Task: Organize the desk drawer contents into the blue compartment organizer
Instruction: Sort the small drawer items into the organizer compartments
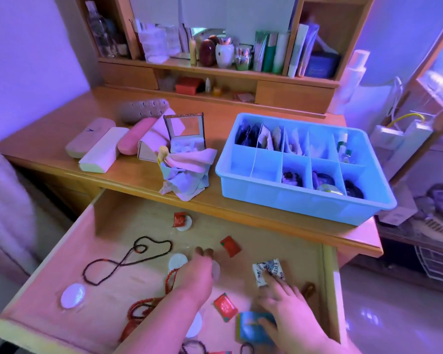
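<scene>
The blue compartment organizer [304, 203] stands on the desk at right; its back row holds packets and small bottles, its front right cells hold dark items, and two front left cells look bare. Below it the open drawer [69, 249] holds a dark bead necklace [128, 259], red packets [230, 246], white discs [73, 295] and a red bead strand [143, 305]. My left hand [195, 274] lies palm down in the drawer's middle, fingertips bunched beside a white disc [177, 261]. My right hand [284, 305] is spread, with its index finger on a white printed packet [260, 268] and its thumb on a blue-green packet [251, 330].
On the desk at left lie several glasses cases [100, 149], a small mirror box [186, 134] and a bundled cloth [187, 172]. A shelf unit [215, 70] with bottles and books lines the back. A wire basket [435, 264] and cables stand at right.
</scene>
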Demonstrator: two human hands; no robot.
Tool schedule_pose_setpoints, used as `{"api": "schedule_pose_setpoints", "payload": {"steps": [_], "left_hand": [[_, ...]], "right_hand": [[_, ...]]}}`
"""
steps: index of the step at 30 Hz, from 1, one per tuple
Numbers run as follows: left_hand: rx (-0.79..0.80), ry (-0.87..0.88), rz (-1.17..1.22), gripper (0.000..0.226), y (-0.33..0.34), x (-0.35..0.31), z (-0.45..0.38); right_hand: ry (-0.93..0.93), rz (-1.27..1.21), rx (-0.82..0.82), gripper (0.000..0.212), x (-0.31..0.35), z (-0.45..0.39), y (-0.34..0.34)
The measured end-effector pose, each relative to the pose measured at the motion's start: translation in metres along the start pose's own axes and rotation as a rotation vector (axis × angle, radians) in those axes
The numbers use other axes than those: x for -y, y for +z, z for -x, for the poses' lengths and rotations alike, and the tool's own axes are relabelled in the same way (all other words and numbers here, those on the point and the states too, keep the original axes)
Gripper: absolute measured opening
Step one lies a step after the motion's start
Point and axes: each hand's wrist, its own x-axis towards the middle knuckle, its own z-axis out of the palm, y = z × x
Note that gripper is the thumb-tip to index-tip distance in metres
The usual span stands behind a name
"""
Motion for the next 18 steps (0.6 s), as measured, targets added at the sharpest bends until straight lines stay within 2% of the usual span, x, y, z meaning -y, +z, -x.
{"api": "schedule_pose_setpoints", "payload": {"steps": [2, 5, 8, 11, 13, 15, 17, 18], "left_hand": [[0.025, -0.052, 0.033, 0.028, 0.001, 0.001, 0.000], [0.039, -0.112, 0.045, 0.047, -0.003, 0.003, -0.002], [0.100, -0.143, 0.053, 0.062, -0.002, 0.003, -0.003], [0.141, -0.154, 0.069, 0.053, 0.002, 0.002, 0.000], [0.095, -0.099, 0.134, 0.040, 0.005, 0.002, 0.005], [-0.022, 0.002, 0.290, 0.020, 0.007, 0.001, 0.011], [-0.119, 0.063, 0.598, 0.003, 0.005, -0.001, 0.022], [-0.128, 0.063, 0.790, 0.006, 0.002, -0.004, 0.029]], "right_hand": [[-0.008, -0.106, -0.072, 0.036, 0.001, -0.004, -0.004], [0.029, -0.347, -0.142, 0.026, 0.009, -0.016, -0.015], [0.073, -0.426, -0.082, 0.031, 0.019, -0.030, -0.023], [0.106, -0.434, -0.016, 0.037, 0.025, -0.040, -0.026], [0.120, -0.441, 0.019, 0.039, 0.027, -0.044, -0.024], [0.115, -0.456, 0.025, 0.041, 0.030, -0.046, -0.025], [0.124, -0.534, -0.005, 0.036, 0.034, -0.046, -0.032], [0.145, -0.618, -0.043, 0.031, 0.035, -0.047, -0.037]]}}
